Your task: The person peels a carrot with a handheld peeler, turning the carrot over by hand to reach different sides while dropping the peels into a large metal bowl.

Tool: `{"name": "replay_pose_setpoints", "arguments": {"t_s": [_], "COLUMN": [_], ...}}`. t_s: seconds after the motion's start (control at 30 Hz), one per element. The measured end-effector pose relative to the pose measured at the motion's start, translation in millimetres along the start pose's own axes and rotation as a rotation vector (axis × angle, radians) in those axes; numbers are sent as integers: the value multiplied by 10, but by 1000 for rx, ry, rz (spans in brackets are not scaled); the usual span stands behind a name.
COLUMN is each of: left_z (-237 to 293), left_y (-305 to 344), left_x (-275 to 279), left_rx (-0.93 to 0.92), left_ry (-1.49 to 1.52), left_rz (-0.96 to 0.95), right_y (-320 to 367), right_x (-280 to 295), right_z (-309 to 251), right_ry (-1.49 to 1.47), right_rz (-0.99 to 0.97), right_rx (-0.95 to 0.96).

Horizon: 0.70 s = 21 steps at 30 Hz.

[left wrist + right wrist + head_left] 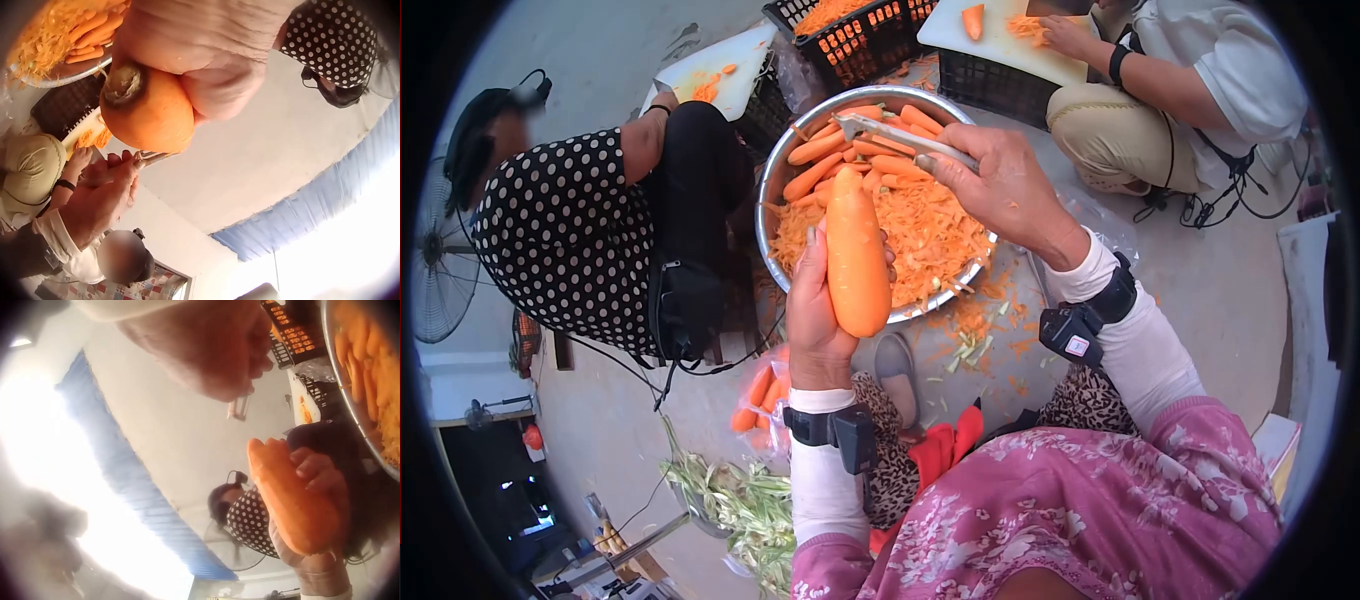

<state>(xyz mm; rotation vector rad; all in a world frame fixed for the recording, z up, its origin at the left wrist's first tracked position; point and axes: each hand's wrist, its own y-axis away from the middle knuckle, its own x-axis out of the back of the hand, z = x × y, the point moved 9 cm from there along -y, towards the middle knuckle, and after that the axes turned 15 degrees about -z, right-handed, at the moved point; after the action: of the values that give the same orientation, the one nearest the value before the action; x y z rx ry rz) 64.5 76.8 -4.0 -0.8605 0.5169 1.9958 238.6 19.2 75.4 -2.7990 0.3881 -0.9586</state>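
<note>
My left hand (808, 315) grips a large, thick carrot (859, 262), held up over the near side of a metal basin (762, 215). The carrot's stem end, dark and rough, shows in the left wrist view. In my right hand (1012, 185) is a metal peeler (900, 136), its head pointing left above the far part of the basin. In the right wrist view, the peeler head (237, 408) stands apart from the carrot tip. Whole carrots (808, 176) lie at the back of the basin, and orange shreds (930, 235) fill its front.
Two people sit across from me, at white cutting boards (743, 68) set on black crates. Another black crate (870, 48) with shredded carrot stands behind the basin. Scraps (970, 345) litter the floor by my shoe (895, 375). Bagged carrots (760, 395) and pale green trimmings (750, 510) lie at left.
</note>
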Motion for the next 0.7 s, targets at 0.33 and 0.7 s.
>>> {"name": "replay_pose_setpoints", "arguments": {"t_s": [0.33, 0.7], "left_z": [-62, -78], "left_y": [-46, -28], "left_x": [43, -142], "left_rx": [7, -19], "left_ry": [119, 385], "left_rz": [-26, -176], "right_y": [39, 90], "right_x": [-211, -365], "right_z": [-50, -189], "right_ry": [14, -245], "right_rz": [-129, -278], "right_rx": [59, 93]}}
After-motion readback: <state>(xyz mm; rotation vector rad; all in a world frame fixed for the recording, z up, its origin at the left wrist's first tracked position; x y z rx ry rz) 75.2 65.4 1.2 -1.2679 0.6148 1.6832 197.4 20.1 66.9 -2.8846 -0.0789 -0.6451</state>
